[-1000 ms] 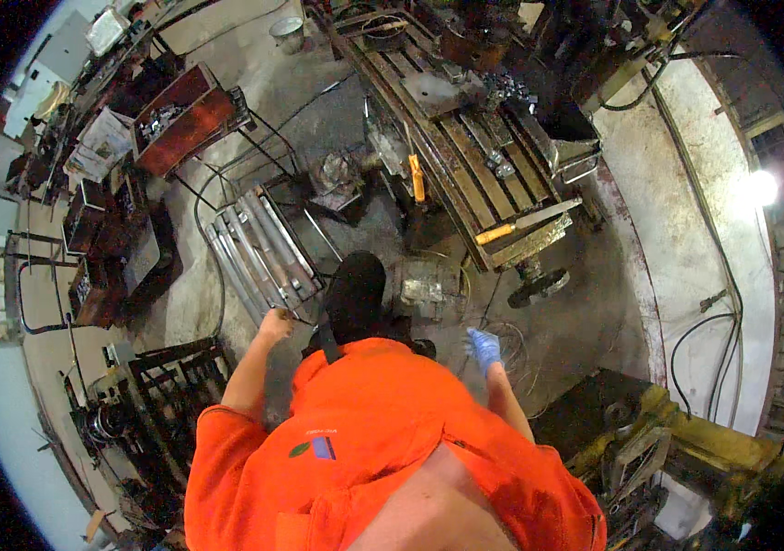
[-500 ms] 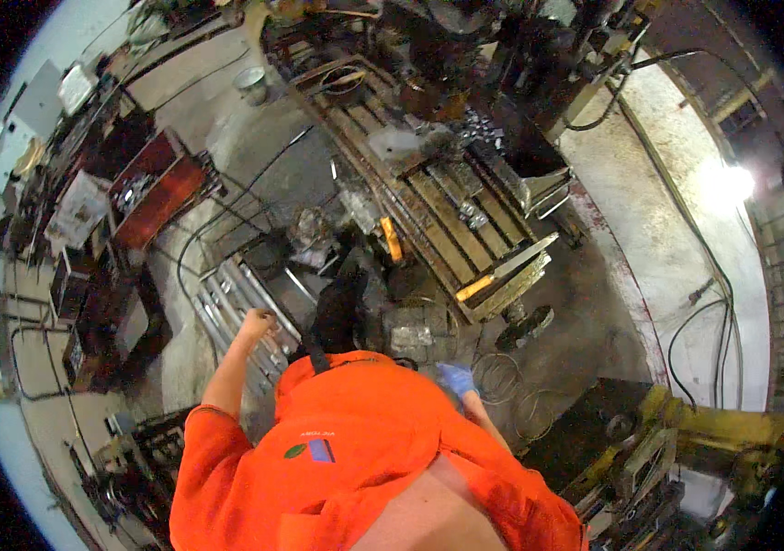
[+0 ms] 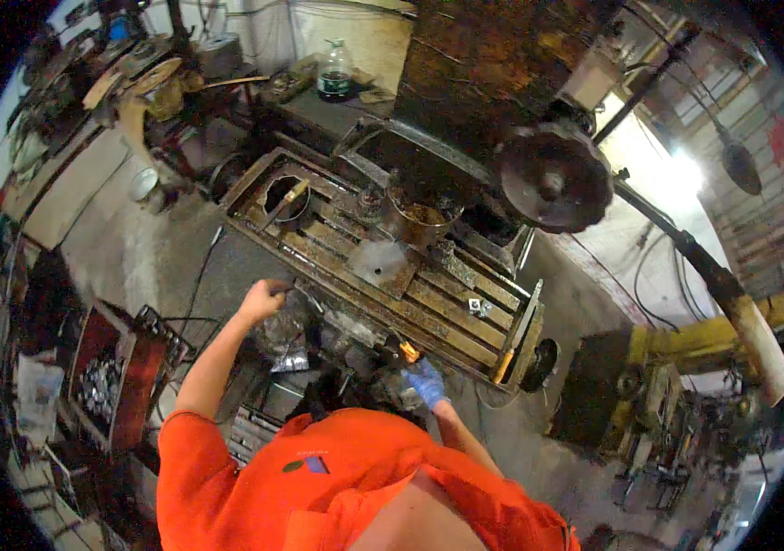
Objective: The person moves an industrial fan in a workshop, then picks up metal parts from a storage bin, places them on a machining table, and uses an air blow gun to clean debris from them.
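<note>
My bare left hand (image 3: 263, 299) is raised over the dark floor area left of the machine table, its fingers curled together. Whatever they may hold is too small to make out. My right hand (image 3: 427, 384), in a blue glove, reaches to the near edge of the slotted metal table (image 3: 465, 340). Its fingertips meet an orange handle (image 3: 408, 351) of a tool lying there; blur hides whether they close round it. A flat file-like tool (image 3: 522, 332) with another orange handle lies along the table's right end. Small metal pieces (image 3: 477, 307) rest on the slots.
A round pan (image 3: 288, 197) with a brush in it stands on the table's left part, and a grey plate (image 3: 381, 266) at its middle. A big dark round machine head (image 3: 552, 179) overhangs the right. A red metal bin (image 3: 125, 404) of parts stands left; a bucket (image 3: 145, 185) is farther back.
My view has swung toward the machine table. My left hand has left the metal bars at my left and moved forward. The gloved right hand has reached forward to the orange handle.
</note>
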`<state>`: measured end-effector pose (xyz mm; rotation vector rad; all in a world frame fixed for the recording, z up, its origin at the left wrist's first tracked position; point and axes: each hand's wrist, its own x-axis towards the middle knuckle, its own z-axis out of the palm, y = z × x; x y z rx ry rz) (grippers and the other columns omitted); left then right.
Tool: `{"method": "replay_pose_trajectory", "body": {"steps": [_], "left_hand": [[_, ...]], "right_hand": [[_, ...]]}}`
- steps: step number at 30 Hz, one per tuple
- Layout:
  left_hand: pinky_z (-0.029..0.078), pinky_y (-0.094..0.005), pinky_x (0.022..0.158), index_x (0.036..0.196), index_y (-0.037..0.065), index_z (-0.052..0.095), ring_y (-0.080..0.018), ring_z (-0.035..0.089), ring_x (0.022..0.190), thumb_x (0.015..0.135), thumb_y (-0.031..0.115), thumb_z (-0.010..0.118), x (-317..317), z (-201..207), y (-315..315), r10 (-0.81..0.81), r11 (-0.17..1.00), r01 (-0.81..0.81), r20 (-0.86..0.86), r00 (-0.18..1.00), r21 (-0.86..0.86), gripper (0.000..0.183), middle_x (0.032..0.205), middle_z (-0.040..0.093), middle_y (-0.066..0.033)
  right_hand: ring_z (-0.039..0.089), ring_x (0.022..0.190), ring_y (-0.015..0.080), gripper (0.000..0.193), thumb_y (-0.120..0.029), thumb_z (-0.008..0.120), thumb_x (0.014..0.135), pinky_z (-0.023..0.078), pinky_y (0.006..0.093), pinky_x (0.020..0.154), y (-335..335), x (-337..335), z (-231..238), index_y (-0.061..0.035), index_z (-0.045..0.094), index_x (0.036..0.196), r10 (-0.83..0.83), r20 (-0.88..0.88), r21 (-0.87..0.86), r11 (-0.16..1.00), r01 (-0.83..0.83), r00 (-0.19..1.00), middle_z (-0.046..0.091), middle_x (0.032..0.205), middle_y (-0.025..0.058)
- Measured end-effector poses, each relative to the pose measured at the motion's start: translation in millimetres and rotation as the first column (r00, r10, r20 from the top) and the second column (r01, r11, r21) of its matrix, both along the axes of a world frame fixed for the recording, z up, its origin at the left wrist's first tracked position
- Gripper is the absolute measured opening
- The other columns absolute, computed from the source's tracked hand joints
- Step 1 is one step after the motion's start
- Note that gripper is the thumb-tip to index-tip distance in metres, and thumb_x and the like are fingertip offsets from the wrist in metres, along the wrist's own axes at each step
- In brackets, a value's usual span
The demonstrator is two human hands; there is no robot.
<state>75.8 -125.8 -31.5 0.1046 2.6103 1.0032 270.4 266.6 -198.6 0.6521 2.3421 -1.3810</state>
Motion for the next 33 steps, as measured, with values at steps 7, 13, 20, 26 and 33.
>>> {"method": "replay_pose_trajectory", "body": {"steps": [7, 13, 20, 26, 33], "left_hand": [[0.047, -0.0409, 0.075, 0.097, 0.002, 0.060, -0.0352, 0.058, 0.085, 0.070, 0.018, 0.057, -25, -68, -2, -0.410, 0.912, 0.405, -0.098, 0.907, -0.067, 0.031, 0.089, 0.062, -0.0191], [0.047, -0.0378, 0.076, 0.101, 0.005, 0.060, -0.0329, 0.060, 0.087, 0.071, 0.016, 0.057, 6, -96, -25, -0.489, 0.852, 0.520, 0.252, 0.835, -0.067, 0.032, 0.095, 0.062, -0.0182], [0.047, -0.0380, 0.073, 0.097, 0.003, 0.062, -0.0343, 0.060, 0.085, 0.070, 0.015, 0.057, 79, -165, -102, -0.446, 0.893, 0.449, 0.092, 0.891, -0.017, 0.030, 0.088, 0.061, -0.0220], [0.047, -0.0385, 0.075, 0.095, 0.001, 0.063, -0.0326, 0.060, 0.085, 0.068, 0.015, 0.059, 147, -156, -112, -0.312, 0.949, 0.315, 0.129, 0.941, -0.007, 0.030, 0.088, 0.063, -0.0200], [0.046, -0.0408, 0.076, 0.098, 0.002, 0.061, -0.0354, 0.058, 0.087, 0.070, 0.016, 0.057, 136, -86, -85, -0.513, 0.850, 0.503, -0.026, 0.858, -0.160, 0.032, 0.089, 0.061, -0.0212]], "right_hand": [[0.057, 0.086, 0.0180, 0.035, -0.017, 0.063, 0.078, 0.046, 0.0342, 0.077, -41, -17, -26, -0.0030, 0.053, 0.108, -0.346, -0.159, -0.217, 0.926, 0.309, 0.925, 0.060, 0.100, 0.0076], [0.062, 0.066, 0.0239, 0.037, -0.038, 0.067, 0.073, 0.046, 0.0345, 0.058, -81, -9, 35, -0.0033, 0.063, 0.085, -0.363, -0.300, 0.201, 0.880, 0.430, 0.882, 0.064, 0.074, 0.0124], [0.051, 0.057, 0.0123, 0.036, -0.017, 0.070, 0.073, 0.043, 0.0283, 0.052, -111, 11, 117, -0.0049, 0.052, 0.102, -0.524, -0.723, -0.274, 0.816, 0.509, 0.450, 0.057, 0.074, 0.0010], [0.040, 0.050, 0.0038, 0.049, -0.015, 0.069, 0.074, 0.037, 0.0202, 0.043, -22, 54, 152, -0.0088, 0.046, 0.117, -0.561, -0.708, -0.264, 0.773, 0.576, 0.428, 0.048, 0.074, -0.0043], [0.061, 0.085, 0.0267, 0.055, -0.031, 0.069, 0.070, 0.047, 0.0358, 0.075, -52, 49, 238, -0.0023, 0.051, 0.113, 0.201, -0.612, 0.568, 0.785, 0.248, 0.765, 0.062, 0.094, 0.0143]]}}
